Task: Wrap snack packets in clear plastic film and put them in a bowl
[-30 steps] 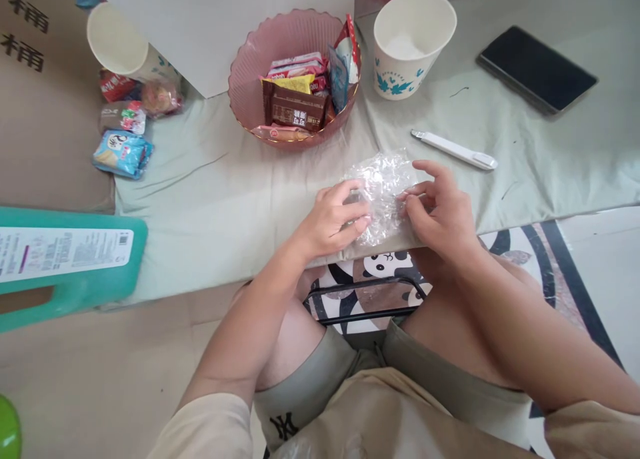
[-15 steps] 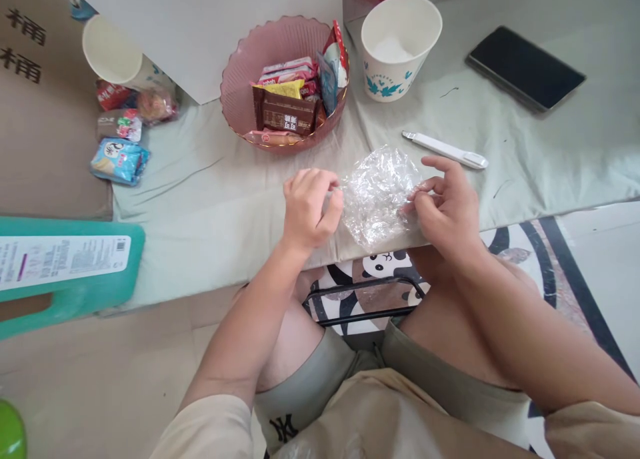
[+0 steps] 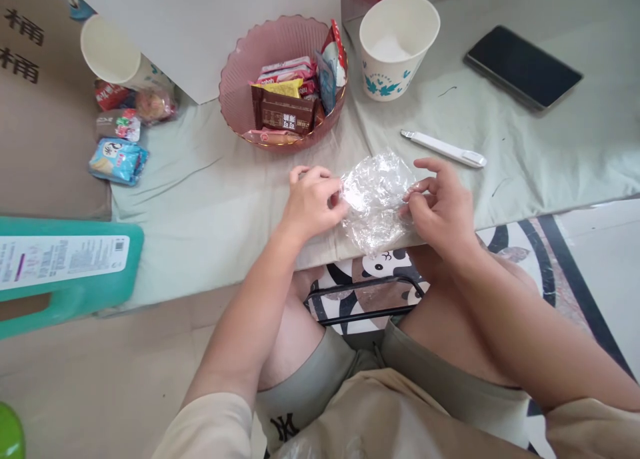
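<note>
Starting at the left, a pink bowl [image 3: 240, 79] of wrapped snacks sits back from the near edge of the cloth-covered surface [image 3: 200, 239]. The left hand [image 3: 313, 202] is in front of it, fingers curled, tips at the left margin of the clear plastic film [image 3: 377, 199]; whether they grip it cannot be told. The film lies crumpled between the hands at the near edge, its lower margin appearing to overlap that edge slightly. No distinct long axis is noted; its outline is roughly round. The right hand [image 3: 443, 209] appears to pinch the right margin between thumb and fingers, forefinger raised. Neither hand is clearly nearer; both reach the film from opposite sides. A white cutter [image 3: 445, 149] lies just beyond the right hand, farther from the near edge.
</note>
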`<state>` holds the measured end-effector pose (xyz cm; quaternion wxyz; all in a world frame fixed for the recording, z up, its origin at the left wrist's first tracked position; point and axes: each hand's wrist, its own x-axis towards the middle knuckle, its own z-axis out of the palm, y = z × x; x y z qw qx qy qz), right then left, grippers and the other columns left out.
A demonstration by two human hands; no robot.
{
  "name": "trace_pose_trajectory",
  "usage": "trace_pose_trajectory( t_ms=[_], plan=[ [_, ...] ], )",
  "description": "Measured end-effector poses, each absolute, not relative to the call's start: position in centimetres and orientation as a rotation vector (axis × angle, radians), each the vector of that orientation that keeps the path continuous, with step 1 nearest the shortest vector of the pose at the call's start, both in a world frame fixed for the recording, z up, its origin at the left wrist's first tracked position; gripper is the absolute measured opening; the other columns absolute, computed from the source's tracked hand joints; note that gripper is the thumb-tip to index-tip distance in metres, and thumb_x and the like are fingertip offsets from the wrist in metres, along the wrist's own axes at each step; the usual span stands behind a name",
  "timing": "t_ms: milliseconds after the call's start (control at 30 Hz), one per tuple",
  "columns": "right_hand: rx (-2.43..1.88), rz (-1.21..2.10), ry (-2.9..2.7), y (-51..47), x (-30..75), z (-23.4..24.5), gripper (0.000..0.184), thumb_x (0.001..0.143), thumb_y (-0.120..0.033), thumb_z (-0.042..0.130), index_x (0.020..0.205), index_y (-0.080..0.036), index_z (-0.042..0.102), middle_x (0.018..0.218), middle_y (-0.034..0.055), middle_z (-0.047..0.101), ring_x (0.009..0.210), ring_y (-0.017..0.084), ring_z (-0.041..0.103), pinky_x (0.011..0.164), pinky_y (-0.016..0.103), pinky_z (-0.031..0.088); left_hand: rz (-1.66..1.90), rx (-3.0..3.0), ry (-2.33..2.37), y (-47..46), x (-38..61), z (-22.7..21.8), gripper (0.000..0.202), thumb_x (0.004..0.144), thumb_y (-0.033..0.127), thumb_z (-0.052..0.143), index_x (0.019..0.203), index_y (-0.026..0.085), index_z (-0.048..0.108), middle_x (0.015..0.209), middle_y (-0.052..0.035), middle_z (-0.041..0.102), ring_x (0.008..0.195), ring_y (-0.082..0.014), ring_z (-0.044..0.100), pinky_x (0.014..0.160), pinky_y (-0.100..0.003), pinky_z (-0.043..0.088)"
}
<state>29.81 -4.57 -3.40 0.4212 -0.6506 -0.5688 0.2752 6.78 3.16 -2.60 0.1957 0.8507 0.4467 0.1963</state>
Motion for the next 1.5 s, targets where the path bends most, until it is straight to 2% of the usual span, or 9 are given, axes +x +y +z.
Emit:
trace_pose_trajectory(
  t_ms=[133,333,567,700,800,900,1100,1333,1500],
  plan=[
    [-1.702,0.583,-1.546,-4.5,30.0,-3.1,0.046,0.085,-0.018,0.054,0.130,-0.029,0.055,0.087,0.0028,0.071,0.053,0.017,0.063,0.057,0.037,0.054,0.494,2.459,1.252,2.9,5.5,-2.7,0.019,0.077,0.019,0.066,0.061,0.022,0.056,0.066,-0.0015,0.065,0.092,-0.0266,0.060,0.098,-0.054,0.035],
    [-1.818,0.418,-1.682,-4.4,29.8,-2.8,0.054,0.081,-0.016,0.052,0.135,-0.026,0.053,0.104,0.0052,0.077,0.056,0.016,0.058,0.064,0.038,0.053,0.454,2.467,1.337,2.8,4.6,-2.9,0.009,0.081,0.016,0.063,0.076,0.023,0.067,0.078,-0.0017,0.068,0.094,-0.0250,0.060,0.095,-0.049,0.038],
    [-1.839,0.376,-1.780,-4.3,29.2,-3.2,0.056,0.081,-0.017,0.053,0.136,-0.025,0.055,0.106,0.0048,0.078,0.055,0.015,0.056,0.060,0.035,0.049,1.332,2.459,1.188,0.6,6.3,-1.5,0.015,0.093,0.014,0.052,0.099,0.023,0.063,0.094,-0.0042,0.069,0.094,-0.0213,0.064,0.088,-0.039,0.049],
    [-1.844,0.299,-1.808,-4.3,29.0,-3.5,0.054,0.085,-0.023,0.055,0.139,-0.026,0.055,0.119,0.0096,0.071,0.070,0.020,0.063,0.068,0.039,0.054,0.821,2.735,0.908,-1.5,9.1,-1.7,0.029,0.098,0.019,0.049,0.122,0.017,0.066,0.127,-0.0101,0.073,0.129,-0.0253,0.063,0.110,-0.041,0.049],
    [-1.890,0.155,-1.769,-4.0,29.3,-4.0,0.046,0.090,-0.028,0.057,0.135,-0.025,0.060,0.126,0.0147,0.062,0.097,0.029,0.065,0.080,0.047,0.055,0.416,2.711,1.026,-2.1,9.8,-2.3,0.043,0.100,0.024,0.048,0.141,0.015,0.060,0.150,-0.0123,0.062,0.148,-0.0303,0.049,0.124,-0.050,0.038],
    [-1.907,0.069,-1.755,-3.6,30.2,-4.7,0.040,0.091,-0.029,0.057,0.130,-0.026,0.064,0.122,0.0149,0.060,0.107,0.033,0.061,0.091,0.054,0.052,0.197,2.669,1.108,-2.0,9.3,-2.6,0.052,0.102,0.030,0.045,0.152,0.016,0.052,0.162,-0.0102,0.050,0.154,-0.0328,0.040,0.128,-0.055,0.031],
    [-1.841,0.044,-1.731,-3.3,31.9,-4.6,0.033,0.094,-0.028,0.054,0.125,-0.027,0.065,0.113,0.0129,0.063,0.108,0.034,0.061,0.095,0.057,0.049,0.006,2.592,1.145,-2.2,8.9,-1.9,0.069,0.099,0.046,0.052,0.160,0.017,0.041,0.170,-0.0085,0.035,0.160,-0.0346,0.028,0.132,-0.056,0.022],
    [-1.204,0.320,-2.129,-4.3,30.0,-3.3,0.029,0.092,-0.025,0.056,0.120,-0.026,0.067,0.119,0.0083,0.075,0.115,0.029,0.068,0.104,0.049,0.046,-0.033,2.460,1.482,-1.4,8.2,-1.4,0.075,0.097,0.053,0.052,0.162,0.018,0.037,0.173,-0.0099,0.028,0.162,-0.0358,0.023,0.130,-0.060,0.021],
    [-1.070,0.420,-2.424,-4.7,28.4,-4.2,0.059,0.092,-0.044,0.064,0.145,-0.023,0.055,0.141,0.0101,0.068,0.139,0.033,0.056,0.122,0.054,0.029,0.044,2.402,1.633,-1.0,7.4,-1.0,0.066,0.096,0.046,0.054,0.157,0.023,0.045,0.170,-0.0103,0.038,0.157,-0.0367,0.033,0.126,-0.060,0.029]
  ],
)
